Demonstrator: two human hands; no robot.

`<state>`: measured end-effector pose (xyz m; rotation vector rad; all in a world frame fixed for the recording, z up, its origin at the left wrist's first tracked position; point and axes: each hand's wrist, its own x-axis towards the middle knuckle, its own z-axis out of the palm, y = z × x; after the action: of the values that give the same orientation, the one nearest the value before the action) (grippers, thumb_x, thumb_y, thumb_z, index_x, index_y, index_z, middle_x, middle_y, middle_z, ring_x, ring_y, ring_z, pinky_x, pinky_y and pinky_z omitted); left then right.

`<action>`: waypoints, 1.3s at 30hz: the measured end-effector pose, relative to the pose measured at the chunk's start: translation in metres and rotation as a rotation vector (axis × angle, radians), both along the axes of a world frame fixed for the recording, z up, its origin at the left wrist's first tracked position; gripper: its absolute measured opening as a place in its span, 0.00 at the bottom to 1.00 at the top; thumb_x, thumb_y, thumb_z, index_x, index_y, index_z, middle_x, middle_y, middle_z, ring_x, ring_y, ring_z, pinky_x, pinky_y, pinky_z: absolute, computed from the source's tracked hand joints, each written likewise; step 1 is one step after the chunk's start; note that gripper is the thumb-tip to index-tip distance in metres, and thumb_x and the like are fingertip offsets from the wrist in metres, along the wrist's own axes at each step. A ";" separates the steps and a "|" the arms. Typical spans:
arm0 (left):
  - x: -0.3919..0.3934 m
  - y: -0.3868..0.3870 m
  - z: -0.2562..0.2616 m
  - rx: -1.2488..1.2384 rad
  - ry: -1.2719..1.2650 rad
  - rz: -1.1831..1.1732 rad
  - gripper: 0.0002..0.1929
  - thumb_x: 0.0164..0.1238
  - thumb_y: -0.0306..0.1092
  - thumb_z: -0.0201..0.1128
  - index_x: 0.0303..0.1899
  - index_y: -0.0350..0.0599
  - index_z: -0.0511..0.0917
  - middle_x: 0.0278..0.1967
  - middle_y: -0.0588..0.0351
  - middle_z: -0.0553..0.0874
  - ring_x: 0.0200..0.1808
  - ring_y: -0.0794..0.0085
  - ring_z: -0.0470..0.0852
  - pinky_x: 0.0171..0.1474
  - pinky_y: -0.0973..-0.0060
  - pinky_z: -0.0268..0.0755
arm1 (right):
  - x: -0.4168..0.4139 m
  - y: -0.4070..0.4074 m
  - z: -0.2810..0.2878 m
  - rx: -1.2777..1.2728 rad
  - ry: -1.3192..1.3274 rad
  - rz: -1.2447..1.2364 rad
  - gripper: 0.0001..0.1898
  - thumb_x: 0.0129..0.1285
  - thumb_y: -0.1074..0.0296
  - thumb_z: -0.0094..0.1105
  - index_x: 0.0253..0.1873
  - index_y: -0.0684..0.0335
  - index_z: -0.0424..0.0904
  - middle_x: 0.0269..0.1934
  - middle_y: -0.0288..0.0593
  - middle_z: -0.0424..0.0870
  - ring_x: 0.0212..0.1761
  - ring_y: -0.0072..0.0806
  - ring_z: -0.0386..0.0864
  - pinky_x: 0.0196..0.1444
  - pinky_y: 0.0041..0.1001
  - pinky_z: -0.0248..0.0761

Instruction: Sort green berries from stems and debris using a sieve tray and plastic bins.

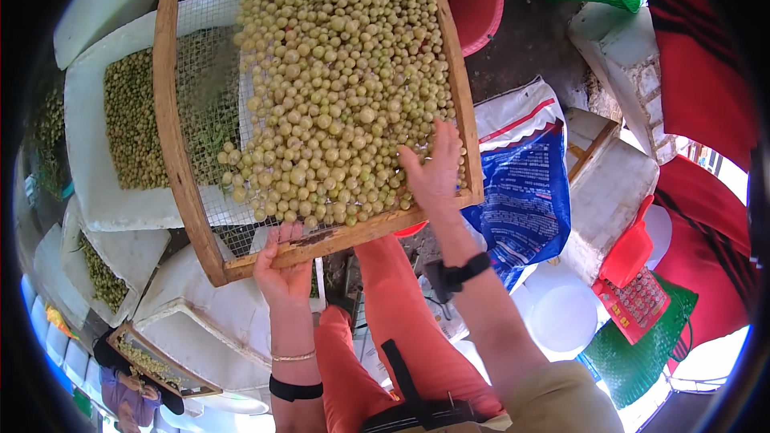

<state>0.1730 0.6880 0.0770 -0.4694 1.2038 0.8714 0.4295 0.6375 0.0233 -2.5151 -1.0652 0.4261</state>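
A wood-framed wire-mesh sieve (231,225) carries a thick layer of small round yellow-green fruits (337,102). The fruits cover its middle and right, while the mesh on the left is mostly bare. My left hand (286,267) grips the near wooden rail from below, its fingertips partly hidden behind the rail. Over the fruits by the right-hand rail, my right hand (436,171) has its fingers apart and thumb out, holding nothing. Whether it touches the fruits I cannot tell.
White foam boxes (90,132) with more fruits stand left and partly under the sieve. A blue-and-white printed sack (523,192) lies right, near a red tub (481,0) and green woven baskets (637,337). At lower left, another person (129,397) handles a similar sieve (162,367).
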 end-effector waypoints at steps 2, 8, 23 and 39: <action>0.008 0.001 0.002 -0.044 0.080 0.001 0.16 0.51 0.25 0.52 0.45 0.37 0.70 0.52 0.44 0.73 0.58 0.54 0.69 0.64 0.53 0.57 | -0.009 0.016 -0.013 0.121 0.041 -0.060 0.37 0.50 0.63 0.64 0.62 0.70 0.56 0.58 0.62 0.61 0.61 0.53 0.58 0.63 0.41 0.52; 0.004 -0.002 -0.008 -0.069 0.152 0.026 0.19 0.50 0.24 0.54 0.48 0.36 0.67 0.51 0.45 0.72 0.59 0.53 0.67 0.63 0.55 0.59 | -0.020 0.091 -0.034 0.315 0.149 -0.110 0.39 0.48 0.60 0.65 0.62 0.70 0.56 0.59 0.63 0.59 0.63 0.55 0.55 0.62 0.43 0.52; -0.008 -0.012 -0.007 -0.010 -0.027 0.097 0.19 0.47 0.24 0.55 0.46 0.35 0.70 0.48 0.44 0.75 0.56 0.51 0.70 0.62 0.56 0.61 | 0.000 0.213 -0.049 0.140 0.292 -0.556 0.41 0.48 0.57 0.63 0.65 0.63 0.53 0.61 0.63 0.55 0.58 0.56 0.51 0.60 0.47 0.47; -0.002 -0.004 0.013 0.024 0.026 0.073 0.18 0.49 0.25 0.53 0.46 0.36 0.71 0.48 0.45 0.75 0.56 0.54 0.71 0.63 0.57 0.60 | -0.029 0.207 0.028 0.189 0.066 0.568 0.26 0.45 0.55 0.63 0.50 0.57 0.70 0.59 0.58 0.62 0.59 0.54 0.61 0.57 0.52 0.54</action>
<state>0.1706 0.6838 0.0901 -0.4862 1.2053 0.9559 0.4001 0.8445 0.0508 -1.9935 -1.7021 0.5240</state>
